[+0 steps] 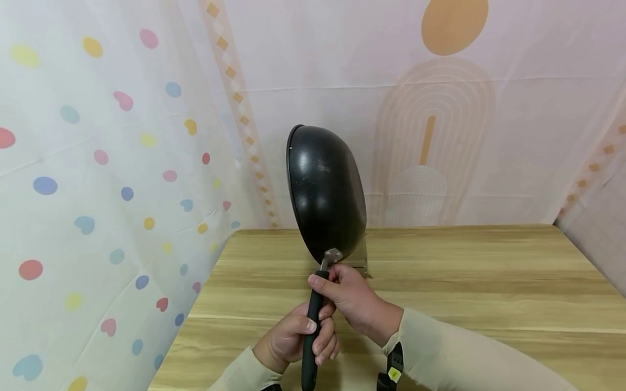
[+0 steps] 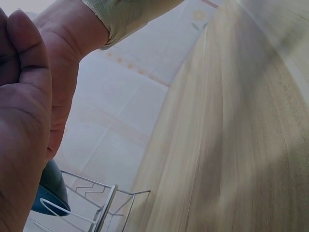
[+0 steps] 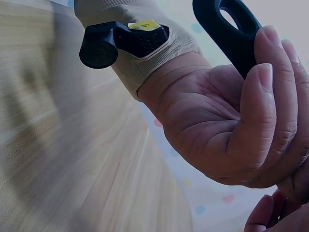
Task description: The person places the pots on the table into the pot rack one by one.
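A black wok [image 1: 326,190] is held up on edge in the head view, its rounded underside toward the right and its rim at the left. Its black handle [image 1: 309,358] points down toward the camera from a metal bracket [image 1: 332,255]. My left hand [image 1: 293,336] grips the middle of the handle, fingers wrapped round it. Higher up, my right hand [image 1: 359,298] pinches the handle near the bracket, thumb on top. The right wrist view shows the handle's end with its hanging hole [image 3: 231,14] beside the left hand's fingers. The wok's inside is hidden.
A wire rack [image 2: 108,205] stands on the table behind the wok, mostly hidden in the head view. The wood-grain table [image 1: 489,282] reaches back to a patterned curtain [image 1: 313,65]. A dotted curtain [image 1: 122,228] hangs along the left side.
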Demonstrator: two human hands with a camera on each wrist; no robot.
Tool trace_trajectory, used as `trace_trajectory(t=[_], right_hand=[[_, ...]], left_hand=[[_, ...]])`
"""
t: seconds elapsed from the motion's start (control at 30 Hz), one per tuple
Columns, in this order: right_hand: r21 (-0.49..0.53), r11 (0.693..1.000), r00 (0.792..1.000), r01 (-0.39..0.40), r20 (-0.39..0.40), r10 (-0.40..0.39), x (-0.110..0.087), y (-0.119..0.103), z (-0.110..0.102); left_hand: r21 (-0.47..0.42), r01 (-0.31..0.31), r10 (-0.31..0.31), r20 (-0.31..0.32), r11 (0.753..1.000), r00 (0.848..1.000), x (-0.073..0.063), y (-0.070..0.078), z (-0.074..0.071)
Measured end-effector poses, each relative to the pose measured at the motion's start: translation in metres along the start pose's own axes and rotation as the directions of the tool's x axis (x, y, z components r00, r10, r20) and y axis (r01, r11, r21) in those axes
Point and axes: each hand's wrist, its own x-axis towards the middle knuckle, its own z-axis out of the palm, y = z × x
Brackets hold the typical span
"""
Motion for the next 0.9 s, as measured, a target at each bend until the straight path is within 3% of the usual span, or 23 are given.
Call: trace_trajectory(t=[0.5, 0.9], right_hand=[[-0.084, 0.996, 0.997, -0.019, -0.07, 0.013, 0.006, 0.013, 0.005], [-0.072, 0.997, 0.995, -0.007, -0.099, 0.0, 0.008, 0.024, 0.008]], left_hand=[[-0.004, 0.012, -0.013, -0.038, 1.0, 0.999, -0.012, -0.005, -0.004], [-0.016, 0.024, -0.025, -0.046, 1.0, 0.999, -0.02, -0.011, -0.007]])
